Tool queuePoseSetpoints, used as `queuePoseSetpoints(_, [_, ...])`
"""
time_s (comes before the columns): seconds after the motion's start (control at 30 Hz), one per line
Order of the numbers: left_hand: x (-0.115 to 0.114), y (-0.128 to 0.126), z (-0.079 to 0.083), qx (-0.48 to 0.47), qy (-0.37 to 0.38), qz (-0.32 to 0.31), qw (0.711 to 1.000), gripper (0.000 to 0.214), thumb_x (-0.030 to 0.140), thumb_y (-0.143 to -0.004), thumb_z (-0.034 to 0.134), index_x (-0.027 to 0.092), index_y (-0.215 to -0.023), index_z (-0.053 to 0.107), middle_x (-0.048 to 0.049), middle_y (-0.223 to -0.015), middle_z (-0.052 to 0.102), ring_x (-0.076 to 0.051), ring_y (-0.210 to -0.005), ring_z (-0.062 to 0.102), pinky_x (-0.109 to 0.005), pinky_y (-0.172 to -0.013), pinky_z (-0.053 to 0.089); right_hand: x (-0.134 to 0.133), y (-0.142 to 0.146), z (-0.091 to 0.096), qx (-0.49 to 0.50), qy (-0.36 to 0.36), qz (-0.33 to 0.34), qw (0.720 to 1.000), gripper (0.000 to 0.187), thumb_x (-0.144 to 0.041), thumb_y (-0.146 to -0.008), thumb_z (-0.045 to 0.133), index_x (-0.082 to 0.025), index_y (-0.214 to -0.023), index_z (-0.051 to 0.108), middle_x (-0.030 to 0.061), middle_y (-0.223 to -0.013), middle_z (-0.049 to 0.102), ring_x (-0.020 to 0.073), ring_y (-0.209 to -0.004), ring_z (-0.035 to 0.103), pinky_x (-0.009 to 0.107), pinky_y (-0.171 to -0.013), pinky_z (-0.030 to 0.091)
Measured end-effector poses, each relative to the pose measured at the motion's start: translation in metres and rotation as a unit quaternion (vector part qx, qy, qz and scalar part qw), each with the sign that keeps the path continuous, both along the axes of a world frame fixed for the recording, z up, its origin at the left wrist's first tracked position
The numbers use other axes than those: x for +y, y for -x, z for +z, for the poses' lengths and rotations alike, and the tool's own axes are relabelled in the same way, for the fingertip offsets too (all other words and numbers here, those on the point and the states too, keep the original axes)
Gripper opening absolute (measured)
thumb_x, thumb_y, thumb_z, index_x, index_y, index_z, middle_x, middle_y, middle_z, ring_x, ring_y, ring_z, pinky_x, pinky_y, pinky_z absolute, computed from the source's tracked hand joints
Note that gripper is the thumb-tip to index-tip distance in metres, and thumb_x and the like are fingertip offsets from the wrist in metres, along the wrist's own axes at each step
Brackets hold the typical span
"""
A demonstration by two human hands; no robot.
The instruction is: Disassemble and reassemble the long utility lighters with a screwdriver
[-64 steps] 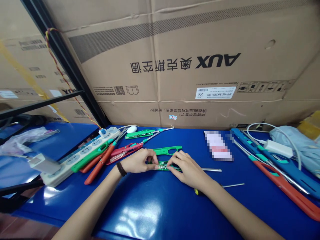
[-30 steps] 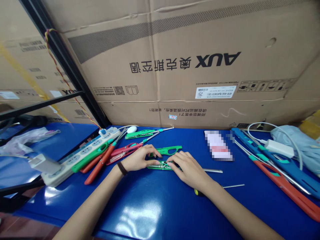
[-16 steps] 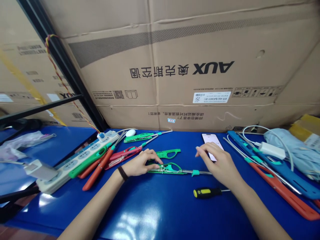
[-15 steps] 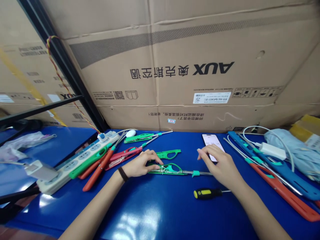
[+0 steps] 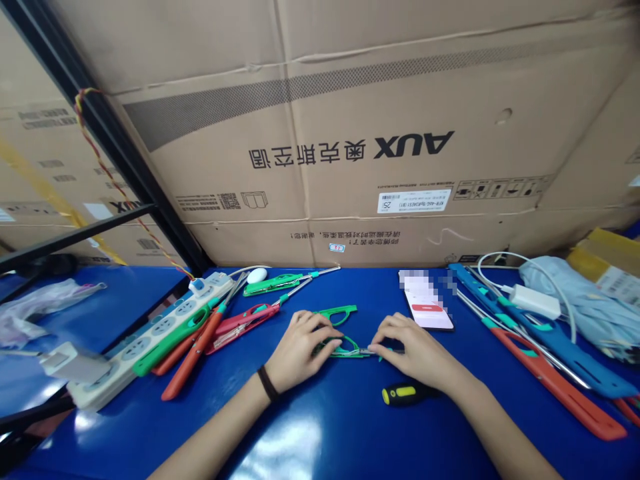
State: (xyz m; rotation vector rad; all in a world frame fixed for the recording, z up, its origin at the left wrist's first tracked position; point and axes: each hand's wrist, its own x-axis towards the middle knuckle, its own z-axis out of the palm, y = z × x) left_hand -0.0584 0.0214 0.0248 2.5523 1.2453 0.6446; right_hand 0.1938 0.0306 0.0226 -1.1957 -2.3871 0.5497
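Left hand [image 5: 300, 343] over green lighter [image 5: 345, 347]; right hand [image 5: 413, 347] partly hides metal tube [image 5: 373, 351]

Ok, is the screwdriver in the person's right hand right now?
No, the screwdriver lies on the blue bench just below the right hand.

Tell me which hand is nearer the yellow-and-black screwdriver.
Right. The right hand sits just beyond the screwdriver, apart from it; the left hand lies farther off to its left.

Power strip [image 5: 150, 353] left, phone [image 5: 425, 300] right, cartons [image 5: 320, 133] behind
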Motion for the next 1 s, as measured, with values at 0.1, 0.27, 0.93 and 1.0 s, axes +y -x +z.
queuePoseSetpoints(0.1, [-0.006,-0.014,-0.005,-0.008,-0.017,0.008,1.0,0.019,0.03,-0.091,0.051,0.027,-0.103,0.065,-0.0032,-0.1,0.062,-0.019,-0.096,0.053,-0.037,-0.091,0.033,-0.002,0.002,0.001,0.015,0.021,0.001,1.0,0.013,-0.032,-0.087,0.057,-0.025,-0.081,0.066,0.0009,-0.087,0.062,0.0185,-0.088,0.055,0.033,-0.079,0.043])
queuePoseSetpoints(0.27, [-0.004,-0.016,-0.011,-0.025,0.002,0.01,1.0,0.017,0.03,-0.091,0.051,0.026,-0.096,0.067,-0.0031,-0.097,0.062,-0.019,-0.094,0.055,-0.036,-0.088,0.035,-0.002,0.004,-0.001,0.017,0.04,-0.006,0.999,0.012,-0.032,-0.087,0.057,-0.024,-0.082,0.064,0.001,-0.086,0.062,0.0183,-0.088,0.056,0.032,-0.078,0.044])
queuePoseSetpoints(0.93, [0.004,0.0,-0.009,-0.039,-0.011,0.032,0.999,0.018,0.031,-0.092,0.049,0.025,-0.1,0.064,-0.0036,-0.096,0.064,-0.018,-0.093,0.058,-0.039,-0.097,0.032,-0.006,-0.014,0.019,0.017,0.087,-0.048,0.995,0.015,-0.037,-0.087,0.055,-0.025,-0.079,0.059,-0.0016,-0.077,0.061,0.0164,-0.074,0.057,0.028,-0.066,0.044])
queuePoseSetpoints(1.0, [0.006,0.002,-0.009,-0.034,-0.013,0.034,0.999,0.018,0.031,-0.092,0.05,0.025,-0.1,0.064,-0.0032,-0.096,0.064,-0.018,-0.093,0.058,-0.04,-0.099,0.031,-0.009,-0.016,0.021,0.02,0.117,-0.039,0.992,0.012,-0.038,-0.081,0.061,-0.026,-0.082,0.059,-0.0018,-0.081,0.061,0.0167,-0.077,0.058,0.027,-0.069,0.045])
